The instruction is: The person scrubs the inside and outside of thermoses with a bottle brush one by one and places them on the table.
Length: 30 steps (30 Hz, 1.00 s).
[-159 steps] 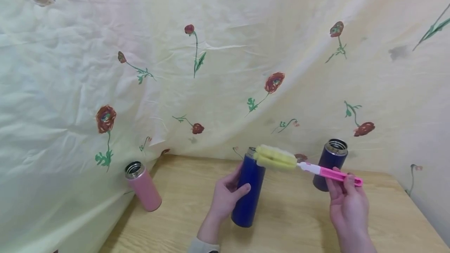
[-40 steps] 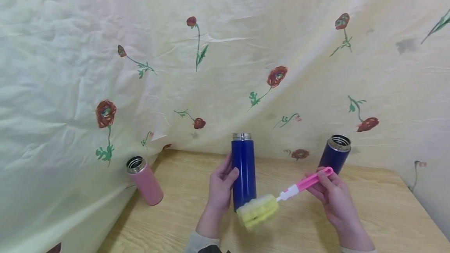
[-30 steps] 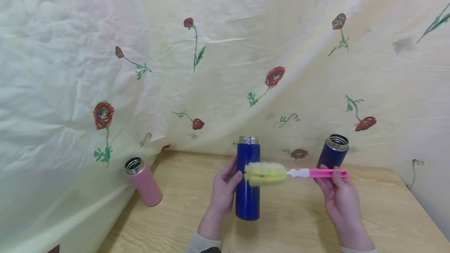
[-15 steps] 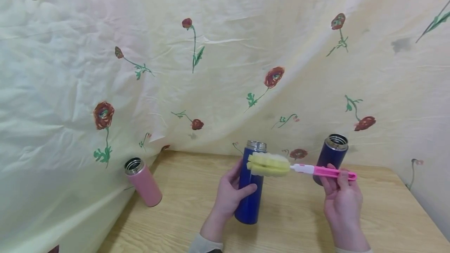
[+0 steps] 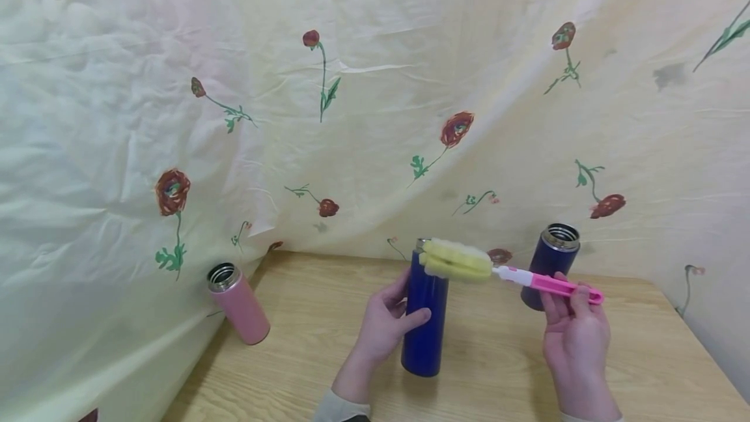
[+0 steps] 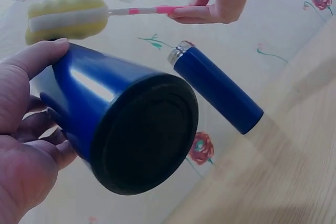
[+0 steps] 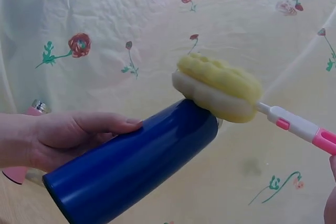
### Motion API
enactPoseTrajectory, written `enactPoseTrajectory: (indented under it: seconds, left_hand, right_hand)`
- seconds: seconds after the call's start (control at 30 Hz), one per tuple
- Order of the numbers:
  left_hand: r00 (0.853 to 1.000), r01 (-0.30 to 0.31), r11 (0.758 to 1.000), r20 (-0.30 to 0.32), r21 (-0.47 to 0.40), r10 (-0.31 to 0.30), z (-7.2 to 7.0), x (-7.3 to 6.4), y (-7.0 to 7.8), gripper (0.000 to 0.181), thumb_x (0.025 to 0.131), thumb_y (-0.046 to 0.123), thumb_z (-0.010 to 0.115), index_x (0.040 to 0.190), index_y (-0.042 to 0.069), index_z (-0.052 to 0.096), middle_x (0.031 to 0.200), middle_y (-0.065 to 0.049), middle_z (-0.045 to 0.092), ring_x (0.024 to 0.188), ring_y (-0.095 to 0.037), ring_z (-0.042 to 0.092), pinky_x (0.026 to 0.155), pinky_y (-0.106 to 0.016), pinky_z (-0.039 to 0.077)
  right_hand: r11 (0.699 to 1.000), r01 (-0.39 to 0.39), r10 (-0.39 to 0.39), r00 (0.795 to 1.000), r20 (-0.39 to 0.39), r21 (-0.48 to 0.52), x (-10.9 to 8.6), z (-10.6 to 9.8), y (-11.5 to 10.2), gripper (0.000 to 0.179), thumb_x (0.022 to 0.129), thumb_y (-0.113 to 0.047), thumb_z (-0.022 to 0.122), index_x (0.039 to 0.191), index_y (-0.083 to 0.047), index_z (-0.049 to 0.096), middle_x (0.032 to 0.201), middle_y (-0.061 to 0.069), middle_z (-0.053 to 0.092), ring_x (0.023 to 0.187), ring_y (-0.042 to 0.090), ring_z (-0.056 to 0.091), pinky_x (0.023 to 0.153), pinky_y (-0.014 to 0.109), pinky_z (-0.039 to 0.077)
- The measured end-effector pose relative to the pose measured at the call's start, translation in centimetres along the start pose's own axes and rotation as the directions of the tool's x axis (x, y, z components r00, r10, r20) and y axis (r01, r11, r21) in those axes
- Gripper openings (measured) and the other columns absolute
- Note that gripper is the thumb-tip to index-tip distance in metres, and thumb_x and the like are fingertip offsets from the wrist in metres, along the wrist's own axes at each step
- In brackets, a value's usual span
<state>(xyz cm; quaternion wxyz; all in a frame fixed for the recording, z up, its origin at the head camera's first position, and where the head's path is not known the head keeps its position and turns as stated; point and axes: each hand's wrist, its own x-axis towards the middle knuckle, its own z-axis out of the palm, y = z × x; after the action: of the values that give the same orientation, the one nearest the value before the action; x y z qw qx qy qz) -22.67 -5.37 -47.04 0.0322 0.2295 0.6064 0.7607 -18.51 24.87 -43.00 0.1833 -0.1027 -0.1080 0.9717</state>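
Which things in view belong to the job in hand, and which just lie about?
In the job:
Tall blue cylindrical bottle, in the left hand
Yellow-and-white sponge brush with pink-and-white handle, in the right hand

Seemingly just there:
Pink cylindrical bottle with metal neck
Dark navy cylindrical bottle with metal neck
Cream floral cloth

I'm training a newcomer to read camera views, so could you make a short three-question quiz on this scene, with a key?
1. Multiple choice: which hand grips the brush? A: left. B: right. C: both.

2. True or false: the pink bottle stands with its mouth uncovered.

3. Count: how many bottles show in the head view, and which one is held?

Key:
1. B, the right hand.
2. True.
3. Three: the pink bottle, the dark blue bottle and the bright blue bottle, which the left hand holds.
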Motion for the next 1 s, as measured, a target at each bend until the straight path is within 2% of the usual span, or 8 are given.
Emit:
enactPoseTrajectory:
  seconds: [0.23, 0.4, 0.57, 0.83, 1.0]
  left_hand:
    - [0.999, -0.003, 1.000, 0.041, 0.002, 0.003, -0.06, 0.02, -0.16, 0.080, 0.095, 0.017, 0.083, 0.164, 0.013, 0.043, 0.155, -0.007, 0.059, 0.137, -0.025, 0.060, 0.112, -0.037, 0.051]
    - [0.999, -0.009, 0.999, 0.044, 0.032, 0.008, -0.12, 0.06, -0.13, 0.077, 0.097, 0.016, 0.081, 0.164, 0.016, 0.043, 0.160, -0.002, 0.055, 0.141, -0.023, 0.057, 0.113, -0.035, 0.050]
    - [0.999, 0.003, 0.999, 0.049, 0.042, -0.005, -0.26, 0.00, -0.06, 0.075, 0.098, 0.018, 0.080, 0.164, 0.019, 0.044, 0.160, -0.002, 0.055, 0.138, -0.025, 0.059, 0.112, -0.038, 0.051]
    - [0.999, 0.026, 1.000, 0.024, -0.008, -0.026, -0.45, -0.19, 0.26, 0.074, 0.100, 0.012, 0.075, 0.165, 0.015, 0.041, 0.162, -0.015, 0.050, 0.134, -0.037, 0.061, 0.108, -0.048, 0.055]
    - [1.000, 0.021, 0.999, -0.008, -0.040, -0.021, -0.48, -0.16, 0.53, 0.071, 0.101, 0.009, 0.074, 0.165, 0.013, 0.042, 0.163, -0.017, 0.048, 0.139, -0.039, 0.057, 0.110, -0.048, 0.053]
  right_hand:
    - [0.999, 0.045, -0.045, 0.998, -0.049, -0.001, -0.17, 0.44, -0.20, 0.016, 0.108, -0.018, 0.058, 0.114, -0.005, 0.050, 0.105, 0.020, 0.073, 0.098, 0.030, 0.079, 0.088, 0.040, 0.062]
    - [0.998, 0.070, -0.070, 0.995, -0.074, -0.010, -0.17, 0.62, -0.27, 0.017, 0.107, -0.017, 0.062, 0.114, -0.004, 0.053, 0.102, 0.019, 0.075, 0.096, 0.030, 0.080, 0.087, 0.039, 0.063]
    - [0.997, 0.078, -0.078, 0.992, -0.096, -0.007, -0.04, 0.71, -0.33, 0.016, 0.106, -0.014, 0.064, 0.113, -0.003, 0.055, 0.099, 0.020, 0.076, 0.093, 0.029, 0.080, 0.084, 0.039, 0.064]
    - [0.995, 0.022, -0.024, 1.000, -0.018, -0.097, 0.02, 0.26, -0.46, 0.014, 0.108, -0.014, 0.063, 0.113, -0.003, 0.055, 0.102, 0.017, 0.074, 0.099, 0.025, 0.079, 0.092, 0.035, 0.061]
    - [0.991, -0.003, 0.010, 0.999, 0.052, -0.136, 0.12, -0.07, -0.25, 0.013, 0.108, -0.013, 0.061, 0.111, -0.003, 0.054, 0.102, 0.017, 0.074, 0.100, 0.024, 0.079, 0.091, 0.035, 0.061]
